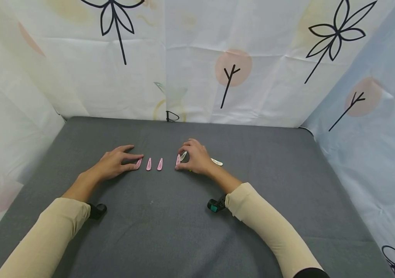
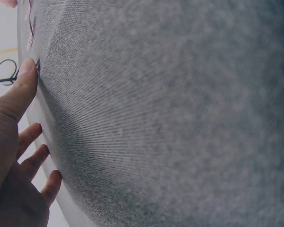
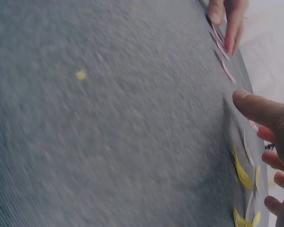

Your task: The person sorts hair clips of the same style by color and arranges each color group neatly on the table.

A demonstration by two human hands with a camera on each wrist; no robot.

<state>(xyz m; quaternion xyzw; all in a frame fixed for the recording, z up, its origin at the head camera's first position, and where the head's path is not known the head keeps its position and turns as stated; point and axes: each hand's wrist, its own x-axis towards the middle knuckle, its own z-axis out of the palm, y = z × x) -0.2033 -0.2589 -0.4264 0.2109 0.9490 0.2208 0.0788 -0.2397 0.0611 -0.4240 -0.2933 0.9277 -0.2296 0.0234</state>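
Observation:
Pink snap hair clips lie in a short row on the grey cloth. My left hand [image 1: 115,163] pinches the leftmost pink hair clip [image 1: 138,163] by its two ends, thumb below and index finger above. To its right lie two more pink clips, one hair clip [image 1: 149,164] and another clip [image 1: 160,164], side by side. My right hand [image 1: 197,157] pinches a further pink hair clip [image 1: 178,160] between thumb and index finger. Just behind it, partly under the hand, is a cream hair clip [image 1: 183,156]. Several yellow clips [image 3: 242,171] show below the right hand in the right wrist view.
Another cream clip [image 1: 216,162] lies to the right of my right wrist. Grey cloth [image 1: 169,224] covers the table. White printed fabric [image 1: 190,88] hangs behind it and along both sides. A small yellow spot [image 3: 81,74] marks the cloth in the right wrist view.

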